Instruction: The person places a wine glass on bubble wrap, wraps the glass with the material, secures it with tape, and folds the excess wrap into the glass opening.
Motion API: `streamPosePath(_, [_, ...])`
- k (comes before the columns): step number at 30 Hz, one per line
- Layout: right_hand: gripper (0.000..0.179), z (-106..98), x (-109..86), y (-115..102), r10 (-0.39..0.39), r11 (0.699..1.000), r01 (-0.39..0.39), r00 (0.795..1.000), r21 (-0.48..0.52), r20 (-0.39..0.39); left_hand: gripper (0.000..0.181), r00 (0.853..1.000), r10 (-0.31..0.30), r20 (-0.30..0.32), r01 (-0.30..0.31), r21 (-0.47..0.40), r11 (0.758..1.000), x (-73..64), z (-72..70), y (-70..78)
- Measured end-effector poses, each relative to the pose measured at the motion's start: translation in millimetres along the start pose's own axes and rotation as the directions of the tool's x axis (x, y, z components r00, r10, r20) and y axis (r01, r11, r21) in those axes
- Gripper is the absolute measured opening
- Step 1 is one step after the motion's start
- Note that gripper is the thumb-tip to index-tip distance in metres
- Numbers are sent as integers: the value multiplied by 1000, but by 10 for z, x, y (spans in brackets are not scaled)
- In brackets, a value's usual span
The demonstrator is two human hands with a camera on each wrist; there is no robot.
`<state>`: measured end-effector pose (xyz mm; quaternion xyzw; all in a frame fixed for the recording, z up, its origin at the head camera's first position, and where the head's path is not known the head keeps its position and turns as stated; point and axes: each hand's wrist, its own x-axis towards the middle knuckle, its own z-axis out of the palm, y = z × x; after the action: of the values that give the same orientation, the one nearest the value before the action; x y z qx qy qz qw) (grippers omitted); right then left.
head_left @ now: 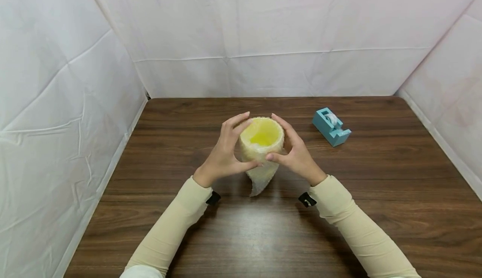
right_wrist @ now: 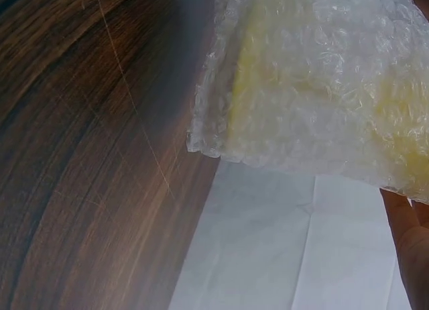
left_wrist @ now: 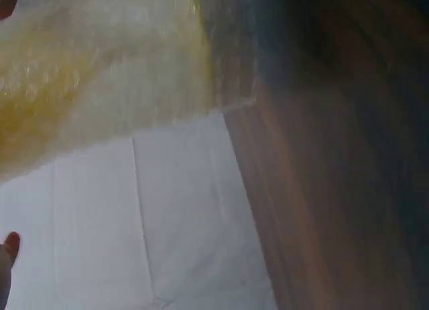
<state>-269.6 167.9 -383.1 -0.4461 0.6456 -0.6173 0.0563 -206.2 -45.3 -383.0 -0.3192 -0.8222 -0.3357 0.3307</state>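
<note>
A yellow cup-like object (head_left: pixel 265 137), its round opening facing up, is wrapped in clear bubble wrap (head_left: pixel 260 171). The wrap narrows to a loose pointed end toward the person. My left hand (head_left: pixel 226 148) holds it from the left, thumb across the front and fingers by the rim; one left fingertip (left_wrist: pixel 12 245) stands apart from the wrap. From the right, my right hand (head_left: pixel 297 156) grips it, thumb in front and fingers (right_wrist: pixel 402 219) behind. Yellow shows through the bubble wrap (right_wrist: pixel 322 88) in the right wrist view. I cannot tell whether its base touches the table.
A blue tape dispenser (head_left: pixel 331 127) with a roll of clear tape stands on the dark wooden table (head_left: pixel 169 135), to the right of the hands. White sheets (head_left: pixel 263 27) hang behind the table and at both sides.
</note>
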Motion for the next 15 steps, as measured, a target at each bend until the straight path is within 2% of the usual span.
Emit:
streamPosePath(2, [95,0,3,2,1,1000,-1,1000,-1,-5,113,994,-108,13,108,-95,990,-29,22,17])
streamPosePath(3, [95,1,6,4,2,1000,-2,1000,-1,-6,117,986,-166,25,168,-140,976,-42,33,26])
streamPosePath(6, [95,3,11,8,6,1000,-5,1000,5,-7,121,948,-310,73,318,-252,914,-70,53,54])
streamPosePath(8, [96,4,13,11,8,1000,-8,1000,8,-6,120,920,-377,106,391,-299,870,-86,63,70])
streamPosePath(11, [97,7,16,19,13,1000,-13,1000,13,-4,115,891,-430,143,451,-363,815,-110,81,77])
streamPosePath(15, [98,11,17,33,23,999,-23,1000,22,-2,108,881,-444,162,467,-442,766,-135,111,58])
